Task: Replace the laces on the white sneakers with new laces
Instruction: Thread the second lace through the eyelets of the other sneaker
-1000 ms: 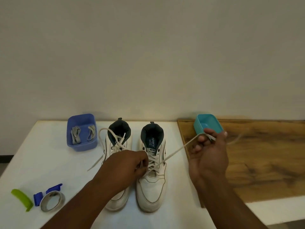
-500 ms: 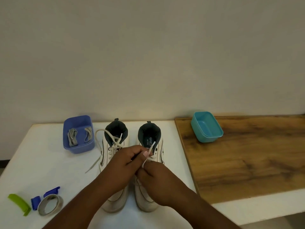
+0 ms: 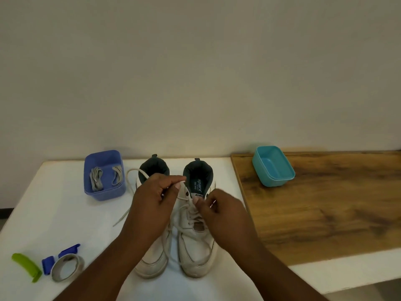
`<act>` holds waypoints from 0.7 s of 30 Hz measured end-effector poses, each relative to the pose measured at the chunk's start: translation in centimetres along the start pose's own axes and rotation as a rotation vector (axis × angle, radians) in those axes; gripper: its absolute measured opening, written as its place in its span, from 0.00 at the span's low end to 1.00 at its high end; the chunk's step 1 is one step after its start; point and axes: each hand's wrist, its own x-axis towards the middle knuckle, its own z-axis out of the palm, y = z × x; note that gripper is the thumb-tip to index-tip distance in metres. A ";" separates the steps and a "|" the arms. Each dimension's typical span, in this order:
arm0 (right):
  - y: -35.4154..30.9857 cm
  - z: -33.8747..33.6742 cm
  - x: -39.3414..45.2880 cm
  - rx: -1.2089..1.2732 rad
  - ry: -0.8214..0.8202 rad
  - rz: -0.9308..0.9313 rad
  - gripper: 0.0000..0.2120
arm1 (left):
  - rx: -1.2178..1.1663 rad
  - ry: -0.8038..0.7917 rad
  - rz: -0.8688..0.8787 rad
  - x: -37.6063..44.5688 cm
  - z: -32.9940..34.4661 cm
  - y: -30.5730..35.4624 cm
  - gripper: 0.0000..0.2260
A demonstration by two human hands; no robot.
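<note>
Sneakers, white and high-topped, are standing side by side at lower centre of the frame on a white table (image 3: 32, 213), toes pointing toward the bottom edge. Over the left sneaker (image 3: 153, 255) the left hand (image 3: 152, 205) is hovering with its fingers curled, thumb and forefinger pinching a strand of the old lace (image 3: 185, 202). At the eyelets of the right sneaker (image 3: 195, 248) the right hand (image 3: 221, 211) is resting with fingers curled and fingertips closing on the same lace. A loose lace end (image 3: 128, 192) is looping out to the left sneaker's left. In the blue tub (image 3: 104, 192), centre left, two grey laces (image 3: 96, 179) are lying bundled. At lower left a tape roll (image 3: 67, 268), a blue clip (image 3: 47, 263) and a green piece (image 3: 26, 266) are lying together. A teal tub (image 3: 280, 181) is sitting on the wooden board (image 3: 325, 213) at centre right.
</note>
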 end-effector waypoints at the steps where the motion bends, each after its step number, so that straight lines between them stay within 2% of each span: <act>1: 0.4 0.1 0.3 -0.087 0.079 0.019 0.19 | 0.065 0.013 0.033 0.1 0.2 -0.2 0.10; 3: 1.2 0.5 0.8 -0.159 0.157 0.025 0.19 | 0.162 0.036 0.089 0.2 0.9 -0.1 0.10; 7: 2.0 2.0 1.0 -0.129 0.204 0.001 0.15 | 0.331 0.030 0.126 0.6 2.5 0.0 0.09; 11: 2.0 2.3 1.2 -0.013 0.230 0.007 0.10 | 0.527 0.033 0.089 0.5 3.7 -0.5 0.05; 21: 3.3 2.2 1.9 0.278 0.164 0.007 0.06 | 0.594 -0.046 0.030 0.7 5.1 -0.8 0.06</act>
